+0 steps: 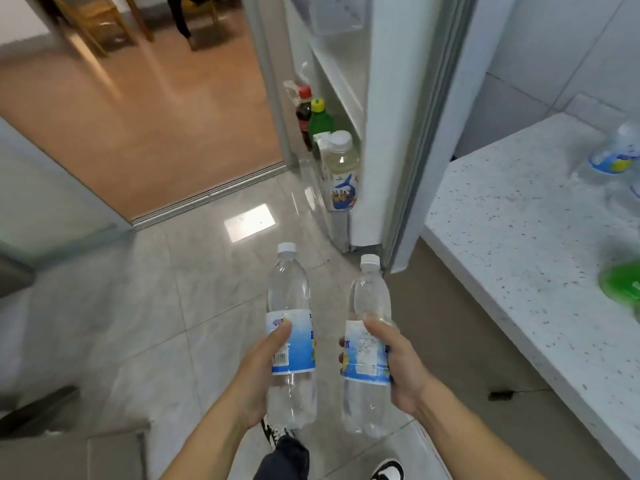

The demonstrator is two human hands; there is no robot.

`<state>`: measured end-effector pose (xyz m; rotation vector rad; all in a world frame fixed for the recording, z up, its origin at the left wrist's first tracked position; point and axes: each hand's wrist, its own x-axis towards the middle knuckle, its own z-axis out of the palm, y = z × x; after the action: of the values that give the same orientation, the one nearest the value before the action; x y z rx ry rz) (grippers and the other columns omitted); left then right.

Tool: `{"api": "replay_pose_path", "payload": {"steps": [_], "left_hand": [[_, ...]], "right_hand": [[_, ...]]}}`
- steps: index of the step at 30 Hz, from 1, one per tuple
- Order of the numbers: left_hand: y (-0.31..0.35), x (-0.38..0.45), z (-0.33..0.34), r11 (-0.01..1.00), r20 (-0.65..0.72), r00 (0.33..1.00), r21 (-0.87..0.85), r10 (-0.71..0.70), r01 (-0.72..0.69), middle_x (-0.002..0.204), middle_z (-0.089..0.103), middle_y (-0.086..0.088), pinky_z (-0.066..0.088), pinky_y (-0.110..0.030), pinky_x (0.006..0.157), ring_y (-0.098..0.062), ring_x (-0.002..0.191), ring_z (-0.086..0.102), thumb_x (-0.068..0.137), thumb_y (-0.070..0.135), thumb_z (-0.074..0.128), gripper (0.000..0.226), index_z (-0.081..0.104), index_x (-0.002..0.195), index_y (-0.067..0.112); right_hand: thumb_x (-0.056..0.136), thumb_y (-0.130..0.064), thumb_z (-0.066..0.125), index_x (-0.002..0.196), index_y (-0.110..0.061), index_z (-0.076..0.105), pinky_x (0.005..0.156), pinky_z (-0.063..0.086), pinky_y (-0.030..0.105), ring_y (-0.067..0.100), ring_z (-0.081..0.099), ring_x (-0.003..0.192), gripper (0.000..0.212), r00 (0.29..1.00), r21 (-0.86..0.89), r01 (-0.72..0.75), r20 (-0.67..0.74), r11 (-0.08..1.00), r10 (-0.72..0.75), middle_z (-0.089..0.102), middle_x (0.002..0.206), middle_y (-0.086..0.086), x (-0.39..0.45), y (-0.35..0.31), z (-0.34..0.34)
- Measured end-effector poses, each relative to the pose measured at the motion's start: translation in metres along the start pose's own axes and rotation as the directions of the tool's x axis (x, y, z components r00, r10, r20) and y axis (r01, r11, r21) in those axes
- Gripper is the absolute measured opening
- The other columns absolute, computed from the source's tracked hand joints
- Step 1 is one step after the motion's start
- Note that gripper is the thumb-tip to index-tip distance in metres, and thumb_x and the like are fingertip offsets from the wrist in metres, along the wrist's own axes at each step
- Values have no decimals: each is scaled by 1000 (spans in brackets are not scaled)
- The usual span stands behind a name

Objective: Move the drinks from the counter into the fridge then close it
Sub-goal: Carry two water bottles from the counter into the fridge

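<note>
Glossy grey floor tiles (194,299) underfoot, catching a bright rectangle of reflected light (250,223). A metal sliding-door track (211,194) marks the switch to warm wooden flooring (145,126) beyond (chair legs (104,26) up there, blurred). White wall tiles (568,46) fill the right.

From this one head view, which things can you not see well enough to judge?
- Bottles on the counter: the clear bottle is blurred, and the green bottle is cut off by the right edge, so their number is uncertain.
- Fridge shelves: mostly hidden by its own wall; only door bottles such as the dark cola bottle show.
- Label text on the bottle in the left hand: too small.
</note>
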<state>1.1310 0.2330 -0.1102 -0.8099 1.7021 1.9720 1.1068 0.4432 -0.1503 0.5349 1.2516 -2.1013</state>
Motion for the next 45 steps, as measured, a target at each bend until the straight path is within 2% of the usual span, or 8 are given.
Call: {"api": "replay_pose_path", "payload": {"steps": [2, 5, 8, 12, 16, 20, 26, 45], "left_hand": [[8, 4, -32, 999, -36, 999, -46, 22, -24, 98, 77, -14, 57, -29, 56, -25, 78, 75, 68, 55, 64, 52, 75, 103, 17], [25, 15, -82, 997, -75, 995, -37, 62, -65, 100, 77, -13, 59, -29, 60, -28, 87, 75, 71, 55, 73, 55, 72, 110, 16], [47, 30, -133, 991, -108, 986, -30, 127, -131, 95, 78, -6, 58, -25, 60, -22, 84, 75, 69, 59, 74, 61, 67, 113, 18], [79, 54, -199, 982, -152, 973, -45, 176, -184, 92, 77, -2, 61, -30, 67, -21, 83, 76, 69, 59, 64, 57, 64, 112, 21], [109, 75, -254, 973, -194, 965, -109, 178, -202, 98, 76, -6, 61, -42, 83, -25, 88, 75, 81, 54, 64, 50, 63, 117, 19], [139, 96, -289, 958, -196, 956, -143, 217, -247, 92, 77, -4, 62, -37, 71, -23, 85, 75, 64, 63, 65, 65, 63, 113, 22], [185, 147, -312, 956, -142, 970, -190, 199, -224, 85, 76, 0, 59, -30, 58, -18, 80, 76, 69, 62, 62, 60, 62, 113, 22], [408, 371, -283, 983, 118, 980, -107, 160, -148, 101, 75, -12, 59, -36, 65, -29, 87, 74, 67, 55, 68, 63, 62, 118, 17]], "right_hand": [[69, -43, 69, 100, -7, 71, 81, 57, 45, 29, 72, 77, 48, 1000, -48, -16, 9, 999, 16, 73, 96, 20, 17, 0, 31], [71, -42, 69, 107, -6, 68, 78, 60, 43, 30, 73, 79, 50, 1000, -95, -28, 6, 995, 29, 74, 99, 21, 48, 0, 84], [79, -40, 67, 127, 1, 58, 96, 52, 50, 34, 70, 88, 64, 998, -129, -58, -18, 990, 56, 72, 106, 22, 81, -1, 141], [70, -46, 70, 122, -4, 64, 106, 44, 57, 40, 65, 105, 68, 999, -133, -48, 3, 990, 49, 70, 116, 23, 122, -8, 222], [72, -53, 71, 95, -6, 76, 93, 54, 48, 30, 69, 87, 52, 988, -26, -125, 86, 992, 126, 71, 97, 17, 156, -16, 281], [66, -60, 74, 91, -4, 78, 79, 57, 50, 32, 69, 81, 62, 971, 64, -212, 124, 975, 203, 70, 94, 16, 188, -22, 313], [62, -55, 77, 82, -4, 80, 76, 56, 42, 30, 66, 73, 55, 967, 93, -211, 162, 973, 194, 67, 88, 18, 244, -42, 339], [70, -55, 70, 95, -5, 66, 69, 58, 39, 29, 65, 68, 56, 999, 250, 37, -6, 967, -37, 66, 81, 17, 445, -246, 370]]}}
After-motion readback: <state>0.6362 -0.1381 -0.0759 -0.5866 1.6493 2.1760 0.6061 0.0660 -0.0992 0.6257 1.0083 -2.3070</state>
